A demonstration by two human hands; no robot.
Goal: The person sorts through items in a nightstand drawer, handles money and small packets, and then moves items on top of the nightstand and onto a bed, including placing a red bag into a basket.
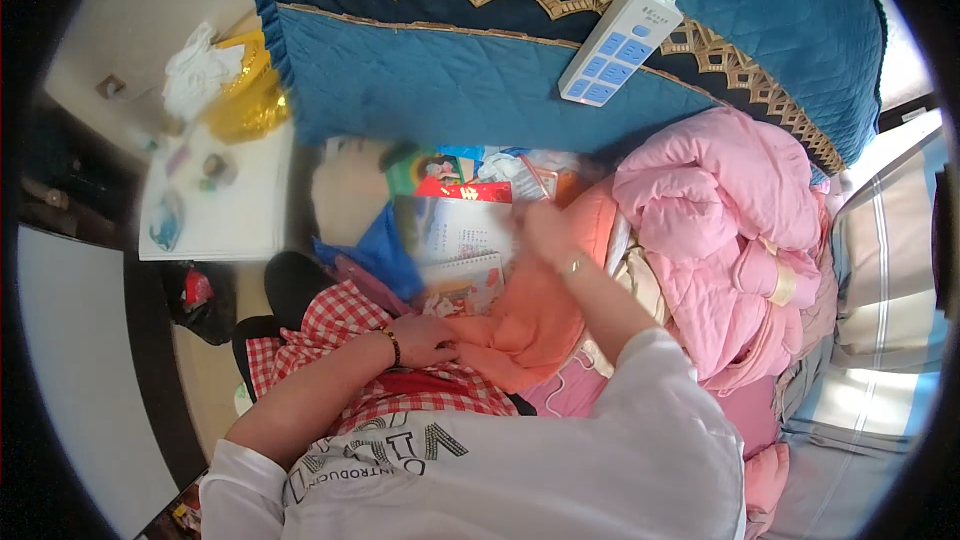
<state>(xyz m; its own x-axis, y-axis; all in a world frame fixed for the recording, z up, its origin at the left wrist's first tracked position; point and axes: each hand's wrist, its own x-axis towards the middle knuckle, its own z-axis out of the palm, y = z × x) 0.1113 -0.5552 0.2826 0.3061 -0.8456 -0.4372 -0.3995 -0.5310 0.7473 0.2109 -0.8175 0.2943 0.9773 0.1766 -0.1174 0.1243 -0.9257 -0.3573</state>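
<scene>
My left hand [425, 340] is low over my lap, its fingers closed at the near edge of an orange padded cloth [520, 335]. The cloth spreads to the right and runs up under my right forearm. Farther forward, my right hand [543, 232] is smeared by motion, so its fingers cannot be read. It is beside an open booklet with white pages [470, 228] and a red paper strip [465, 190]. Nearer to me lies a spiral-bound picture book [465, 285]. Left of these is a crumpled blue bag [375, 255].
A pink quilt [715, 210] is heaped at the right. A white power strip [620, 45] lies on the teal quilted cover [430, 80] ahead. At left, a white table [215, 210] bears small items and a gold bag [250, 100]; a black bag [205, 305] is below.
</scene>
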